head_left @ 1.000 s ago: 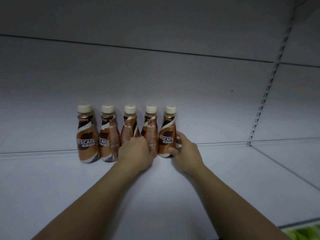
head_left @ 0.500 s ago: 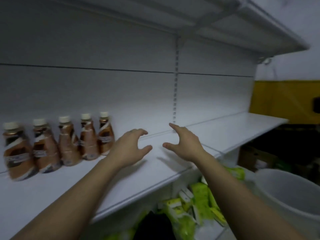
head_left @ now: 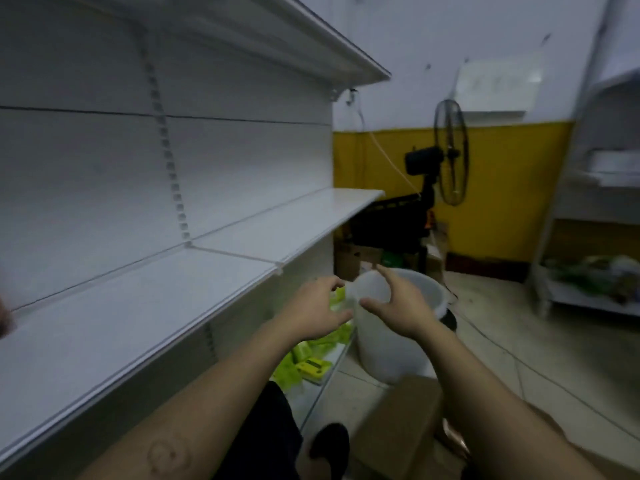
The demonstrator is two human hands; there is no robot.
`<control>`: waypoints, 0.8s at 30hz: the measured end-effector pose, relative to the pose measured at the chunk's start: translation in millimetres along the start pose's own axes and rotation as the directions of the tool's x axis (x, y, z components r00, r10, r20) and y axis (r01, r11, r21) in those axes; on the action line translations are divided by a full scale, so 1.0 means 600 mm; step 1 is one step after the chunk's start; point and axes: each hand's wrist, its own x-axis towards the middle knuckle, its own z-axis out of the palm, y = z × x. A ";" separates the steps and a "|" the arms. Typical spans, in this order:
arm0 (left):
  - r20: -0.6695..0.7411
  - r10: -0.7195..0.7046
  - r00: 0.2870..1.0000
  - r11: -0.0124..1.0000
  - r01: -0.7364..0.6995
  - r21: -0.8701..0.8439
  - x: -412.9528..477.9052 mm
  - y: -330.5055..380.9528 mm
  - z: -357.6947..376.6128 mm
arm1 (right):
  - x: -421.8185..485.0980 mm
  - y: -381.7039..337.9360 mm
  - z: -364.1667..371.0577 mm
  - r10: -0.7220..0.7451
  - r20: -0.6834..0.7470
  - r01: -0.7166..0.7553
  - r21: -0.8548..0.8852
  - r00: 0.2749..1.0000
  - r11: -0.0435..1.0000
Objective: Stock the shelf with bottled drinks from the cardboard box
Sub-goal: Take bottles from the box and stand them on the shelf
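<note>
My left hand (head_left: 313,310) and my right hand (head_left: 398,306) hover side by side in mid-air, off the front edge of the white shelf (head_left: 145,306). Both hold nothing and their fingers are spread. A brown cardboard box (head_left: 398,424) lies on the floor at the lower right, under my right forearm; its flap shows, its inside is mostly hidden. Only a brown blur of a bottle (head_left: 5,317) shows at the far left edge of the shelf.
A white plastic bucket (head_left: 391,344) stands on the floor behind my hands. Green packets (head_left: 304,365) lie on the low shelf. A black standing fan (head_left: 446,154) and more boxes are by the yellow wall. A second rack (head_left: 588,292) is on the right.
Both hands let go of the bottles and pulled back off the shelf. My view swung right and down, so the row of bottles has left the frame and the floor box appears.
</note>
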 end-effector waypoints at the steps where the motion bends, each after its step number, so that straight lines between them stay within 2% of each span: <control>1: 0.043 0.016 0.999 1.000 -0.016 -0.008 0.017 0.009 0.028 | -0.003 0.037 0.001 0.056 -0.013 -0.056 -0.001 0.998 0.998; 6: 0.270 0.035 0.962 0.997 -0.016 -0.072 0.096 0.045 0.191 | -0.045 0.221 0.036 0.364 0.003 -0.364 0.001 0.931 0.931; 12: 0.533 0.030 0.845 0.988 0.056 -0.143 0.133 0.075 0.419 | -0.126 0.411 0.102 0.684 0.147 -0.679 -0.091 0.715 0.729; 16: 0.681 0.029 0.732 0.984 0.098 -0.147 0.139 0.084 0.563 | -0.168 0.507 0.143 0.802 0.217 -0.809 -0.077 0.556 0.582; 20: 0.810 0.021 0.586 0.983 0.134 -0.122 0.151 0.084 0.684 | -0.201 0.590 0.192 0.874 0.273 -0.905 -0.026 0.403 0.425; 24: 0.866 -0.015 0.499 0.986 0.151 -0.070 0.163 0.077 0.789 | -0.221 0.662 0.241 0.905 0.338 -0.961 -0.005 0.258 0.275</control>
